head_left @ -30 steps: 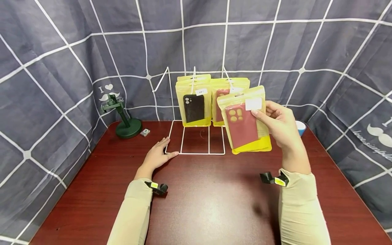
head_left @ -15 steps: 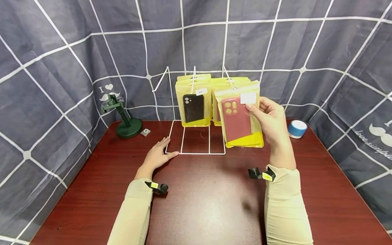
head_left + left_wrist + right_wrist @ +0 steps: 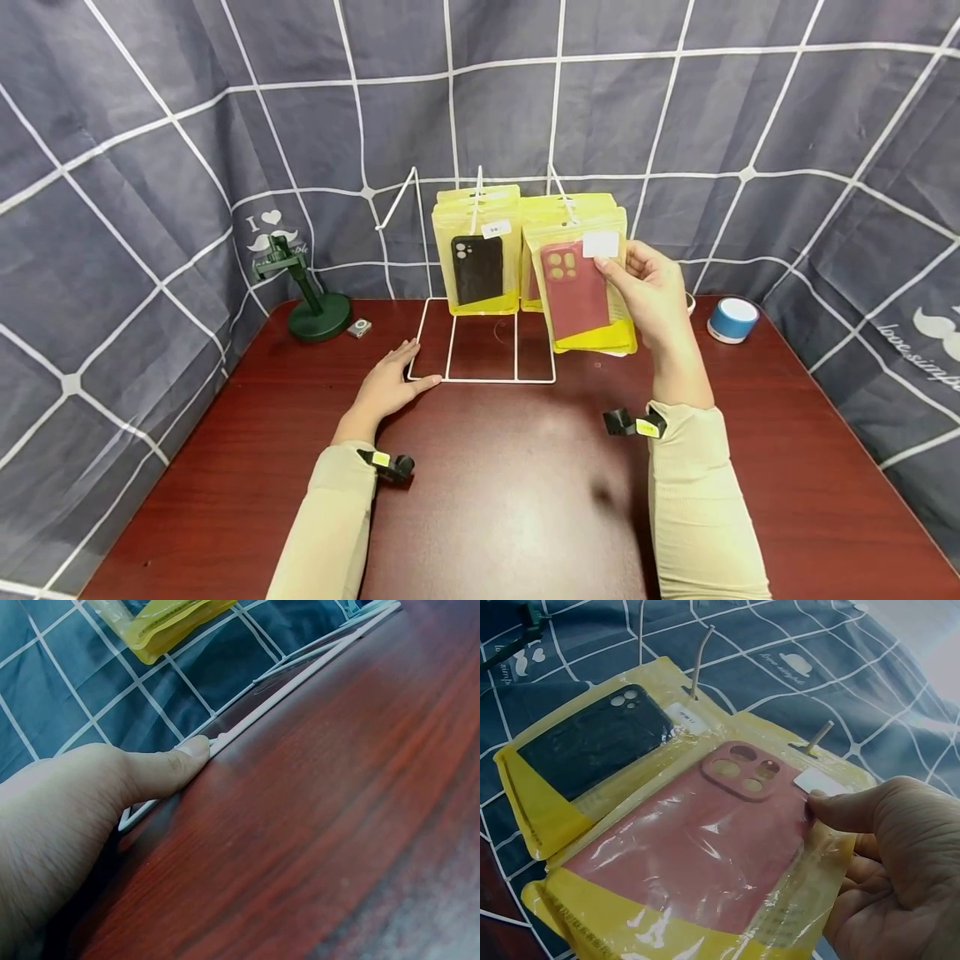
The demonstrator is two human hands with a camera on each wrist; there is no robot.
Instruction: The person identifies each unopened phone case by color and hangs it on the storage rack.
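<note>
My right hand (image 3: pixel 651 287) pinches a yellow bag with a red phone case (image 3: pixel 579 287) by its upper right corner, holding it upright in front of the right hook of a white wire rack (image 3: pixel 480 379). In the right wrist view the thumb (image 3: pixel 855 808) presses beside the bag's white label, and the red case (image 3: pixel 705 840) fills the frame. A bag with a black case (image 3: pixel 477 265) hangs on the middle hook. My left hand (image 3: pixel 390 383) lies flat on the table, its thumb (image 3: pixel 169 761) against the rack's base wire (image 3: pixel 300 675).
A green stand (image 3: pixel 307 292) and a small silver item (image 3: pixel 359 328) sit at the back left of the red-brown table (image 3: pixel 510 500). A blue and white round speaker (image 3: pixel 732 320) stands at the back right. Checked grey cloth (image 3: pixel 150 150) walls the table in.
My right hand has carried the red-case bag up and to the left, closer to the rack's right hook, uncovering the blue speaker. The left hand has stayed put.
</note>
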